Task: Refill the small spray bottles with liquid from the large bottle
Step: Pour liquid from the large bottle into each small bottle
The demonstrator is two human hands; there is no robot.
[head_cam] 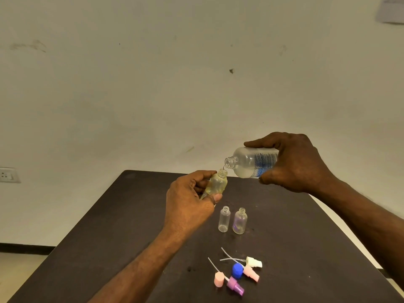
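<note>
My right hand (299,165) grips the large clear bottle (251,161) with a blue-printed label, tipped on its side with its open neck pointing left. A thin stream runs from that neck into a small clear bottle (217,182), which my left hand (190,200) holds slightly tilted just below it. Liquid fills part of the small bottle. Two more small bottles (224,219) (240,221) stand upright and uncapped on the dark table (109,226), below my hands.
Loose spray heads with dip tubes lie near the table's front: a white one (254,262), a pale pink one (251,273), a purple one (235,285). A blue cap (237,270) and a pink cap (219,279) lie beside them. A wall socket (8,174) is far left.
</note>
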